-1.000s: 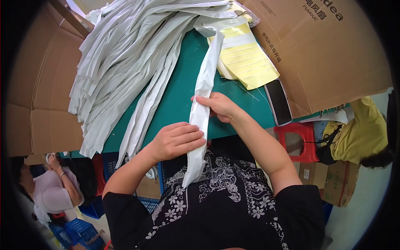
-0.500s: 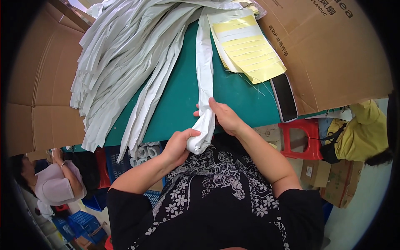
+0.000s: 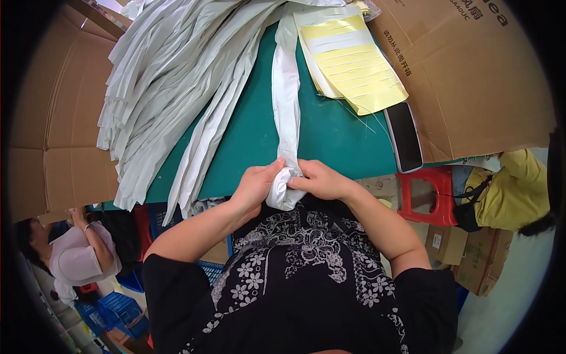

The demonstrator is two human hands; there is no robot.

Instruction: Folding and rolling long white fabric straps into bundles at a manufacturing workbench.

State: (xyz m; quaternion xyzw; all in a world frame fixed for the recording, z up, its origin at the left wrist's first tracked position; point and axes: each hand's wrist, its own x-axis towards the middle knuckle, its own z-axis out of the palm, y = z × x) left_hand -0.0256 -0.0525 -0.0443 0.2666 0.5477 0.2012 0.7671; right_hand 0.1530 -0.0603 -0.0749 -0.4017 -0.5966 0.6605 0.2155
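Observation:
A long, flattened white plastic strip (image 3: 286, 100) runs down the green table (image 3: 242, 141) toward my body, its near end bunched into a thick roll (image 3: 285, 199) at the table's edge. My left hand (image 3: 259, 184) grips this roll from the left, thumb on top. From the right, my right hand (image 3: 321, 180) closes on the same roll, with its thumb pressed against the folds. The fingers beneath the roll are hidden. Many similar white strips (image 3: 159, 94) lie heaped to the left, one folded length (image 3: 206, 159) apart from the heap.
Yellow-and-white label sheets (image 3: 354, 71) lie at the far right, beside a dark-screened phone (image 3: 404, 137). Cardboard walls (image 3: 471, 76) flank the table on both sides. A red stool (image 3: 425, 197) stands below right. Another person (image 3: 82, 253) sits at lower left near blue crates (image 3: 122, 312).
Both hands have come together around the roll. My right hand has slid down the strip to it, and the left has shifted up slightly.

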